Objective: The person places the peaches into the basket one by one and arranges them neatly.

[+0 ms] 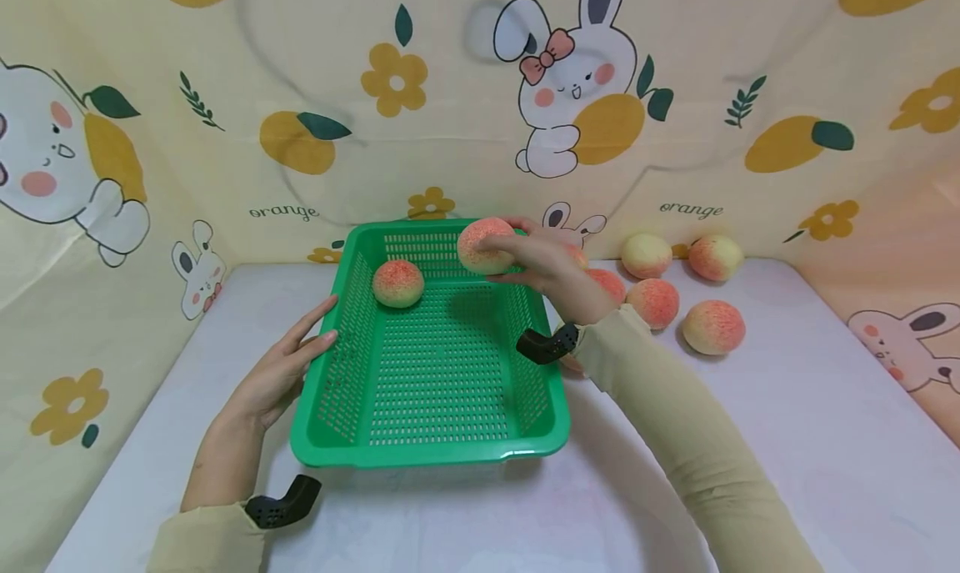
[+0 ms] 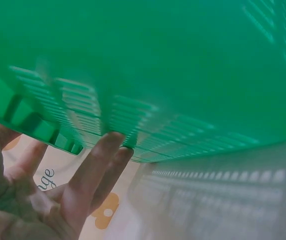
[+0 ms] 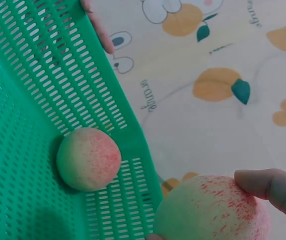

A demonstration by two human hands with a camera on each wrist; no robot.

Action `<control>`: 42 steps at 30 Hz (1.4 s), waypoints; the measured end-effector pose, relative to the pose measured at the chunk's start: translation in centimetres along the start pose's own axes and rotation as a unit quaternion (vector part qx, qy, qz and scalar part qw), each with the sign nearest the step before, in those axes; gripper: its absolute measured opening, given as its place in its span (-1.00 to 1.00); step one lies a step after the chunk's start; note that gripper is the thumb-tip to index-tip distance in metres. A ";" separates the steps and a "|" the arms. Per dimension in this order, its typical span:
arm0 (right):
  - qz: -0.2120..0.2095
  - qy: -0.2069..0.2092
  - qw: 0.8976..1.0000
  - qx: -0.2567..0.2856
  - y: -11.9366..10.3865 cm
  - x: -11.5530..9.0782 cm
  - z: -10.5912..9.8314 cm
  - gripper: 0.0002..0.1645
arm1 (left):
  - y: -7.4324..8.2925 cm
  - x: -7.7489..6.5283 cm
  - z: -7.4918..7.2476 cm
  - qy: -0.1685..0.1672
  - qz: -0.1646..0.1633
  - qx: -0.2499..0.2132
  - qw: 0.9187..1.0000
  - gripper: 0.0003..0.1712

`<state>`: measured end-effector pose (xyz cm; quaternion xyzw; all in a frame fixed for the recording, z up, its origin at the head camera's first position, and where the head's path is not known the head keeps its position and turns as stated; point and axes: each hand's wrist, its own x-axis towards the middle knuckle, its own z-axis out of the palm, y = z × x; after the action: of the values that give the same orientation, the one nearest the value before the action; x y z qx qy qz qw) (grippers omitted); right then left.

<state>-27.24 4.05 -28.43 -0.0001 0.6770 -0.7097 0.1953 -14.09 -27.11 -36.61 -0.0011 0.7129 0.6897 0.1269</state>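
A green perforated plastic basket (image 1: 442,454) sits mid-view, its front edge casting a shadow on the table. My left hand (image 1: 277,377) holds its left side, with thumb at the rim; the left wrist view shows straight fingers (image 2: 100,167) against the outside of the basket. One peach (image 1: 398,283) lies inside near the back left corner. Above the back right of the basket my right hand (image 1: 551,273) grips a second peach (image 1: 487,246), thumb on its near side. In the right wrist view the held peach (image 3: 210,210) overlaps the basket rim, and the other peach (image 3: 89,159) rests inside.
Several more peaches lie on the white table (image 1: 810,406) right of the basket, among them a reddish peach (image 1: 654,303) and a paler peach (image 1: 647,254). My right forearm partly covers the group. A printed cloth (image 1: 450,156) hangs behind the table.
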 end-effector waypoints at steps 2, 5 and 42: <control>0.000 0.000 1.000 -0.002 0.1 0.5 0.4 -0.32 | 0.0 0.0 0.0 0.002 -0.001 -0.002 1.000 -0.25; 0.004 -0.001 1.000 0.007 0.3 1.1 0.9 -0.30 | 0.0 0.0 0.0 0.005 -0.002 0.000 1.000 -0.26; 0.090 0.042 0.991 -0.089 3.4 6.1 5.2 -0.13 | -0.1 0.1 0.0 0.006 0.003 0.000 1.000 -0.26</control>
<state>-30.51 -2.70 -32.89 0.0735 0.7421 -0.6256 0.2290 -14.19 -27.09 -36.76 -0.0030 0.7140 0.6898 0.1202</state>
